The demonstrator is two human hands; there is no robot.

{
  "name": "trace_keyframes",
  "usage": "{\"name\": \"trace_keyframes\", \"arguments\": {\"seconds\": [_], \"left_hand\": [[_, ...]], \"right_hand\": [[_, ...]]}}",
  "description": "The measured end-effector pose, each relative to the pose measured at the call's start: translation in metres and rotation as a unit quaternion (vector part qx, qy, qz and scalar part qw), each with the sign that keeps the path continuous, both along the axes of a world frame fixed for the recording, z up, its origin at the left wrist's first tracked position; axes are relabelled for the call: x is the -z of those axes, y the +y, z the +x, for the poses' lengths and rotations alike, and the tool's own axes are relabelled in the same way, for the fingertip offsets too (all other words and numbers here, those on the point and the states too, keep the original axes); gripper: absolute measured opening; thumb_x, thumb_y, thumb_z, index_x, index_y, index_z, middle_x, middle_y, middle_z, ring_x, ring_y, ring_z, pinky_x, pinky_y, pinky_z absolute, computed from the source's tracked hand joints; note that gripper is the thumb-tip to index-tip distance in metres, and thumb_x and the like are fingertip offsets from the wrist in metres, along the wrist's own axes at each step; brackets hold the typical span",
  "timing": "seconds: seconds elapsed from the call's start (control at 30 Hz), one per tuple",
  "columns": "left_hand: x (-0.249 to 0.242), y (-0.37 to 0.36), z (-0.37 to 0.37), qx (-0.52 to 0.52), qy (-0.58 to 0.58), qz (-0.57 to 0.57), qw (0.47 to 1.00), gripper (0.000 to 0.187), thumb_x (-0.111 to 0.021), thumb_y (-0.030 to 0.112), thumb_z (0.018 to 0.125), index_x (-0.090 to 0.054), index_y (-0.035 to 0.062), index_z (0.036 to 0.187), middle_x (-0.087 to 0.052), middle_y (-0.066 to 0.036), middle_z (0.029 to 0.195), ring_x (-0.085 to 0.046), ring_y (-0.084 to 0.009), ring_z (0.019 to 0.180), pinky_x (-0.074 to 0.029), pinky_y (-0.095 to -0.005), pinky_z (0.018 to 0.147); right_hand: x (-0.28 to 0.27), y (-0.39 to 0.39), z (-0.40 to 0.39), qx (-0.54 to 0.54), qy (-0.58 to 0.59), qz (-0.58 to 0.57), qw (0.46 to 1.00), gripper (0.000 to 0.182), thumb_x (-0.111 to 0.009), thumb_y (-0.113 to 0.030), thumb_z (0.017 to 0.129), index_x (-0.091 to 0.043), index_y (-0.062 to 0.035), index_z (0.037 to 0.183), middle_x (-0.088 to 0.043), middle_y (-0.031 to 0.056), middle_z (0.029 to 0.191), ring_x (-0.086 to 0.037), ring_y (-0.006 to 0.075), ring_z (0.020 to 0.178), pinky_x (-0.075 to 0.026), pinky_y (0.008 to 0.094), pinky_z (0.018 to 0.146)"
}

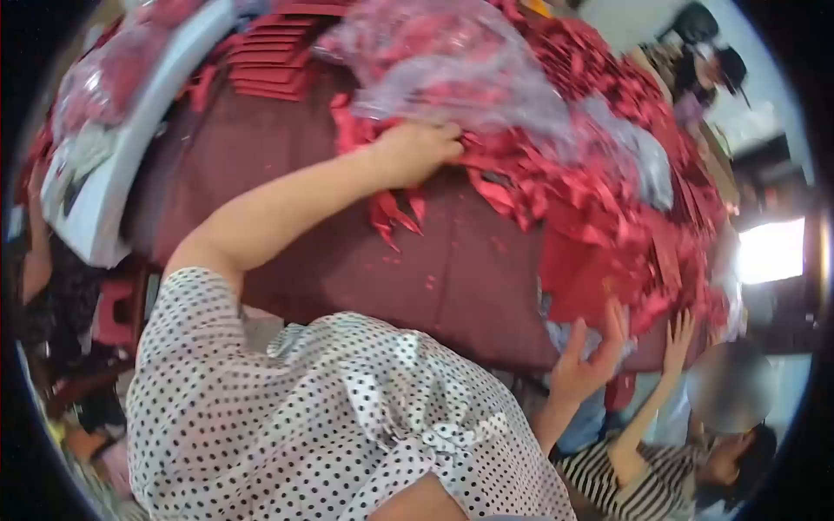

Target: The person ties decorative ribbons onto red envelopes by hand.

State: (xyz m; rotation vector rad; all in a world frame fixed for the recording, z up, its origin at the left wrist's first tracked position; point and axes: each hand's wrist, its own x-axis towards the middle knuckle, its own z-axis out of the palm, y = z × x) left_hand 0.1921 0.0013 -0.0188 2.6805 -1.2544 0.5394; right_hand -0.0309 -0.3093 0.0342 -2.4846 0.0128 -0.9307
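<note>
My left hand [417,153] reaches forward across the table, its fingers curled into the shiny red ribbon pieces [508,191] at the lower edge of a clear plastic bag [460,65]. Some red ribbon ends [395,221] dangle just below that hand. My right hand [593,354] is at the table's near edge on the right, fingers apart and nothing visible between them. Just beyond its fingertips lies a flat red sheet or pouch [582,273], with loose ribbon heaped beside it.
A dark red table cover [347,269] carries small red scraps. Stacked red folded pieces [269,56] lie at the back left, near a long white box [130,165]. At right, a co-worker's hand [678,340] rests by the ribbon heap. More people are around the table.
</note>
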Motion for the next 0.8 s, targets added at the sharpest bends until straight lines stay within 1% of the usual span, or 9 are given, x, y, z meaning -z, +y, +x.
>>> {"name": "trace_keyframes", "arguments": {"seconds": [0.13,0.17,0.27,0.33,0.4,0.47,0.6,0.73,0.8], "left_hand": [[0.004,0.015,-0.025,-0.047,-0.053,-0.045,0.996,0.021,-0.063,0.018,0.071,-0.061,0.0062,0.089,-0.057,-0.011,0.097,-0.057,-0.0275,0.095,-0.049,-0.0366,0.080],[-0.009,0.011,-0.039,-0.063,0.069,-0.017,0.995,0.041,-0.069,0.024,0.070,-0.058,0.0070,0.105,-0.052,-0.012,0.122,-0.051,-0.0330,0.110,-0.043,-0.0437,0.094],[-0.030,0.017,-0.074,0.027,0.049,-0.076,0.996,0.049,-0.073,0.029,0.071,-0.058,0.0072,0.112,-0.048,-0.012,0.130,-0.043,-0.0379,0.117,-0.039,-0.0447,0.099],[-0.041,0.035,-0.092,0.077,0.000,-0.143,0.987,0.032,-0.072,0.025,0.073,-0.063,0.0073,0.099,-0.058,-0.012,0.114,-0.054,-0.0334,0.104,-0.048,-0.0413,0.087],[-0.058,0.076,-0.106,-0.046,0.051,-0.205,0.976,0.015,-0.069,0.021,0.076,-0.063,0.0081,0.079,-0.062,-0.010,0.086,-0.061,-0.0291,0.079,-0.052,-0.0391,0.067],[-0.071,0.138,-0.087,-0.167,-0.072,-0.213,0.960,0.022,-0.067,0.020,0.079,-0.056,0.0070,0.065,-0.054,-0.011,0.066,-0.055,-0.0300,0.059,-0.044,-0.0403,0.052],[-0.033,0.285,0.003,-0.422,-0.178,-0.233,0.858,0.037,-0.056,0.037,0.091,-0.058,-0.0003,0.089,-0.058,-0.024,0.088,-0.058,-0.0411,0.080,-0.046,-0.0487,0.071],[0.001,0.329,0.042,-0.491,0.081,-0.352,0.793,0.067,-0.047,0.058,0.089,-0.056,-0.0055,0.109,-0.058,-0.035,0.106,-0.057,-0.0448,0.103,-0.046,-0.0482,0.086],[0.002,0.327,0.053,-0.517,0.166,-0.387,0.745,0.063,-0.058,0.052,0.087,-0.060,-0.0076,0.107,-0.066,-0.020,0.099,-0.063,-0.0282,0.089,-0.047,-0.0364,0.081]], "right_hand": [[-0.007,0.046,0.015,-0.189,-0.001,0.054,0.980,0.036,-0.068,-0.001,0.077,-0.059,0.0010,0.112,-0.062,0.0164,0.109,-0.058,0.0346,0.102,-0.044,0.0420,0.092],[-0.010,0.062,0.023,-0.240,0.024,0.026,0.970,0.035,-0.068,-0.001,0.077,-0.060,0.0009,0.111,-0.062,0.0162,0.108,-0.059,0.0341,0.101,-0.045,0.0407,0.091],[-0.022,0.104,0.050,-0.386,0.115,0.084,0.911,0.034,-0.069,-0.002,0.076,-0.061,0.0005,0.109,-0.063,0.0150,0.106,-0.061,0.0299,0.096,-0.049,0.0341,0.085],[-0.037,0.130,0.066,-0.450,0.201,0.159,0.856,0.034,-0.066,-0.001,0.081,-0.058,0.0009,0.114,-0.064,0.0122,0.107,-0.063,0.0227,0.095,-0.050,0.0303,0.084],[-0.056,0.170,0.089,-0.477,0.320,0.302,0.761,0.034,-0.059,-0.001,0.088,-0.053,0.0014,0.121,-0.063,0.0101,0.110,-0.061,0.0178,0.099,-0.049,0.0295,0.087],[-0.056,0.213,0.135,-0.561,0.327,0.366,0.667,0.031,-0.055,-0.005,0.093,-0.051,0.0014,0.123,-0.061,0.0077,0.111,-0.057,0.0144,0.104,-0.046,0.0283,0.092],[-0.071,0.307,0.254,-0.474,0.085,-0.007,0.877,0.049,-0.067,-0.027,0.084,-0.052,0.0027,0.120,-0.061,0.0178,0.111,-0.059,0.0284,0.103,-0.046,0.0363,0.088],[-0.011,0.388,0.376,-0.376,-0.131,-0.261,0.879,0.054,-0.065,-0.028,0.078,-0.051,0.0040,0.120,-0.057,0.0242,0.116,-0.049,0.0368,0.118,-0.039,0.0489,0.097],[-0.009,0.418,0.391,-0.352,-0.061,-0.262,0.897,0.053,-0.059,-0.029,0.080,-0.051,0.0030,0.121,-0.056,0.0259,0.119,-0.049,0.0374,0.119,-0.037,0.0511,0.098]]}}
